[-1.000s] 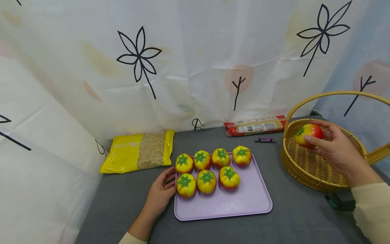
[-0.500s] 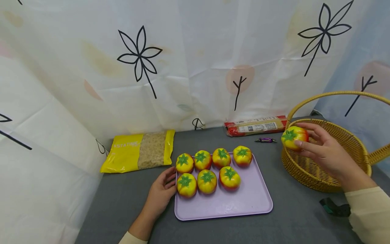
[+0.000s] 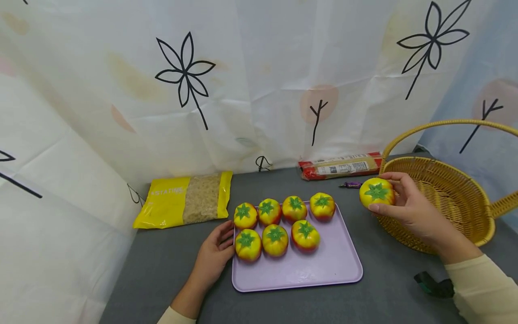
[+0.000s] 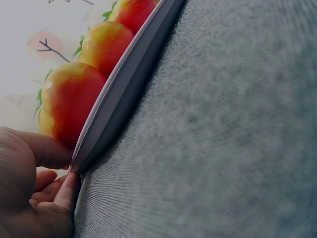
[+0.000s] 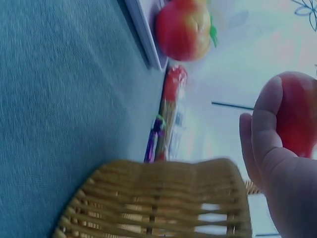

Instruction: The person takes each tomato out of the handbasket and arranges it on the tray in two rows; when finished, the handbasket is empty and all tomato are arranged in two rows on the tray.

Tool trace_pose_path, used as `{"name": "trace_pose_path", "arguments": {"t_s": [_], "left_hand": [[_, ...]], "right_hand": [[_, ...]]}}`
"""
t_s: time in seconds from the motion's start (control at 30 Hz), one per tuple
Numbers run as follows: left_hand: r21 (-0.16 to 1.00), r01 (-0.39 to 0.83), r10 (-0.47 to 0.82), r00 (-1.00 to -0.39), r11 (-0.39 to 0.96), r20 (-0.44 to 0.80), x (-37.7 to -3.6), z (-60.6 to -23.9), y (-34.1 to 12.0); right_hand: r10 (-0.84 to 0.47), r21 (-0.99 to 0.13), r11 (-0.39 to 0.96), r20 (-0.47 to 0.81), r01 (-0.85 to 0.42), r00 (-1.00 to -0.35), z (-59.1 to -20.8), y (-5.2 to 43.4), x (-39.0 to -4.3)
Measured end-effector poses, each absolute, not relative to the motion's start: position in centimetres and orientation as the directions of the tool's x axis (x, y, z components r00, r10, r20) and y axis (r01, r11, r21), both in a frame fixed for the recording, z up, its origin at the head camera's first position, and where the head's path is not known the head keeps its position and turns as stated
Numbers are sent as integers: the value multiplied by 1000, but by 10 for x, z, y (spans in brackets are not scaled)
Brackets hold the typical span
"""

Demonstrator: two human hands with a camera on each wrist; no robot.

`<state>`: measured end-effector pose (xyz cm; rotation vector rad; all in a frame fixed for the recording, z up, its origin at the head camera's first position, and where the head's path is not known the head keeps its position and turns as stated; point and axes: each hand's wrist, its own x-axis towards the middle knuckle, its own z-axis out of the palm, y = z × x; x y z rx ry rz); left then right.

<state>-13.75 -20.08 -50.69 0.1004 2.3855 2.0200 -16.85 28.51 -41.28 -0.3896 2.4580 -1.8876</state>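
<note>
A second ago the right hand [image 3: 408, 209] held its tomato [image 3: 377, 192] over the inside of the basket [image 3: 453, 202]; half a second ago the fruit was at the basket's near rim. Now hand and tomato have come left past that rim, and the fruit hangs above the bench [image 3: 170, 265] between the basket and the tray [image 3: 323, 270], its green top turned up toward the head camera. The fingers [image 3: 394, 176] curl round the tomato, thumb beneath and the rest over the far side. The left hand [image 3: 214, 256] has not moved: it rests at the tray's left edge, fingers loosely bent, the tips touching the rim. The seven tomatoes on the tray [image 3: 275, 240] lie as before, four in the back row and three in front.

The bench is covered in grey cloth. A white curtain printed with black leaf shapes and pale spots hangs behind and to the left. Against it lie a yellow bag of grain [image 3: 184, 199] and a red packet [image 3: 339, 166], with a small purple sweet [image 3: 351, 184] just in front of the packet.

The basket's handle runs off the right edge of the head view. A dark green object [image 3: 433, 283] by the right sleeve is too small to make out. The left wrist view shows only the tray's edge, three tomatoes and part of the palm. The right wrist view is tinted blue and shows only part of the held fruit.
</note>
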Motion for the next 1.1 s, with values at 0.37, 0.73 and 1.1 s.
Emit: {"name": "trace_pose_path", "arguments": {"t_s": [0.37, 0.73, 1.1], "left_hand": [[987, 13, 53, -999, 160, 4, -138, -506, -200], [985, 41, 57, -998, 170, 31, -138, -507, -201], [988, 28, 60, -998, 151, 20, -137, -506, -201]], "right_hand": [[-335, -950, 228, 128, -212, -933, -416, 259, -158], [-390, -947, 267, 64, -180, -919, -434, 238, -154], [-428, -922, 343, 20, -183, -903, -449, 230, -151]]}}
